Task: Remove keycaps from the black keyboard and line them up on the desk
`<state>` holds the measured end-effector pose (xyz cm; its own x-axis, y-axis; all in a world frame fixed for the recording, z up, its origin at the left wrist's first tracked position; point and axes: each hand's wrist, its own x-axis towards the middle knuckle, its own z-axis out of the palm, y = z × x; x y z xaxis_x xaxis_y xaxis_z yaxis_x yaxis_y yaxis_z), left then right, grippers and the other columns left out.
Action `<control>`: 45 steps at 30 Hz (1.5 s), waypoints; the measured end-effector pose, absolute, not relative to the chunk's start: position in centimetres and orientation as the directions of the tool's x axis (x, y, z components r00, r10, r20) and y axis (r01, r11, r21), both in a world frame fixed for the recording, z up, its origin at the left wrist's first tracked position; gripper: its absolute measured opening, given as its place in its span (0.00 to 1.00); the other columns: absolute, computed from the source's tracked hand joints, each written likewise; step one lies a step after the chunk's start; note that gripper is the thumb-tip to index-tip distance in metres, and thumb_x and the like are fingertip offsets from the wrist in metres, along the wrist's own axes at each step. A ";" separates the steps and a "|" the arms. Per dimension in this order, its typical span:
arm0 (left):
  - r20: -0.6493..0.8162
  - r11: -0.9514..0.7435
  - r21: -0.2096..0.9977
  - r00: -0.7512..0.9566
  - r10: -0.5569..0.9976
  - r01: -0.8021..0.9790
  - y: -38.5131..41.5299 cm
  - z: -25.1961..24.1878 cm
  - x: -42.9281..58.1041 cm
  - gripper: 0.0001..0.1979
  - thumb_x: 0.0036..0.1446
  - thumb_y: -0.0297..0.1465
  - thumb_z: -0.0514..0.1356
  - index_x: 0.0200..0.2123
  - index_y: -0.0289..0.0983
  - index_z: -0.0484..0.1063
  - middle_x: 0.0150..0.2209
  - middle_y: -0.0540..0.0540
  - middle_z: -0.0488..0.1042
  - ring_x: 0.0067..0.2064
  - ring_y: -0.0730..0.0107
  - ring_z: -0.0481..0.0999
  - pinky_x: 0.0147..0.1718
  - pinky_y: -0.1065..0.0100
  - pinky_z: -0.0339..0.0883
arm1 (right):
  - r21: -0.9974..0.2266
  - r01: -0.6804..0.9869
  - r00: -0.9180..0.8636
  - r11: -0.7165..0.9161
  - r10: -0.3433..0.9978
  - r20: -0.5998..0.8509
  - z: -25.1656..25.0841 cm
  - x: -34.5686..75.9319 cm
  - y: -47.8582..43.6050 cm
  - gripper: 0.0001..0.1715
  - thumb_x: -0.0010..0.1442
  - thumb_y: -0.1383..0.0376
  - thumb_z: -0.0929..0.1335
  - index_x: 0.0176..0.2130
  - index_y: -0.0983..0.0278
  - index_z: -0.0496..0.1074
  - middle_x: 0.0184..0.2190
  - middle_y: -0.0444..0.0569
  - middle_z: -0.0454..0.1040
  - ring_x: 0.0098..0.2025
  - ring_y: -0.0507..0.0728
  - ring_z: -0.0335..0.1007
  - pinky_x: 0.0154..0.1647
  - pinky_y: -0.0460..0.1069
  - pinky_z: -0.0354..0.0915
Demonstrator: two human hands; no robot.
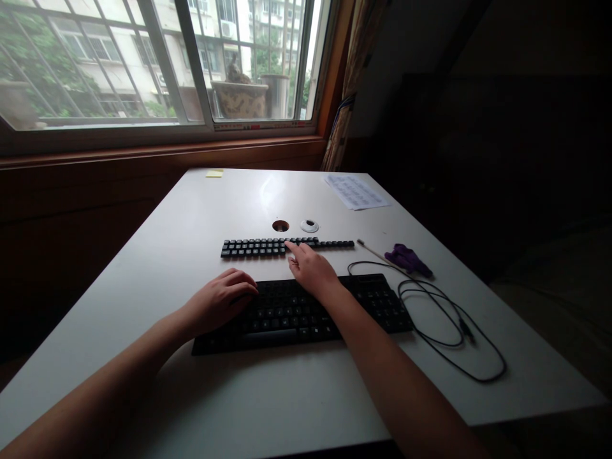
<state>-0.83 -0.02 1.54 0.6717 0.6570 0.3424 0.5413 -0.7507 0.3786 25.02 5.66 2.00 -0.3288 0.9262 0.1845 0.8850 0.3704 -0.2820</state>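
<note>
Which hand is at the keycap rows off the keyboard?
Right hand: it reaches the far keycap rows, while the left hand is over the keyboard.

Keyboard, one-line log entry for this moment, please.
left hand: on keyboard, left side | right hand: at keycap rows | cable: looped, right of keyboard

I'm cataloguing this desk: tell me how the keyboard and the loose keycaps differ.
The keyboard is one wide slab; the keycaps are small, apparently separate pieces in rows. The keyboard lies closer, the keycaps farther off. The left hand is at the keyboard; the right hand is at the keycaps. Both are dark and lie on the white table.
</note>
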 end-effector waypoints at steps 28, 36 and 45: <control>0.341 -0.749 0.398 0.672 0.657 0.531 -0.1 1.7 -0.9 0.09 0.66 0.27 0.55 0.45 0.39 0.74 0.45 0.42 0.75 0.46 0.62 0.72 0.47 0.60 0.70 | -0.724 0.607 -0.432 0.328 0.901 0.046 7.8 26.1 3.0 0.37 0.67 0.45 0.57 0.20 0.63 0.75 0.14 0.42 0.64 0.19 0.50 0.60 0.25 0.47 0.52; 0.362 -0.755 0.391 0.666 0.652 0.527 0.0 1.7 -0.9 0.10 0.66 0.27 0.55 0.45 0.39 0.75 0.44 0.42 0.75 0.45 0.62 0.73 0.46 0.60 0.71 | -0.658 0.663 -0.450 0.358 0.893 0.033 7.5 25.6 2.4 0.38 0.63 0.40 0.60 0.19 0.64 0.74 0.12 0.42 0.61 0.17 0.49 0.55 0.23 0.48 0.48; 0.322 -0.739 0.390 0.671 0.668 0.549 -0.1 1.8 -0.9 0.10 0.65 0.26 0.56 0.46 0.40 0.74 0.45 0.42 0.75 0.47 0.62 0.72 0.47 0.59 0.69 | -0.415 0.786 -0.410 0.458 0.889 0.204 7.8 24.0 1.8 0.41 0.65 0.39 0.58 0.14 0.63 0.64 0.13 0.44 0.58 0.19 0.50 0.52 0.26 0.50 0.42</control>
<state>-0.91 -0.14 1.84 0.6705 0.6684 0.3220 0.5491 -0.7390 0.3905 24.00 1.76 7.78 -0.4099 0.8891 0.2039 0.7862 0.4577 -0.4153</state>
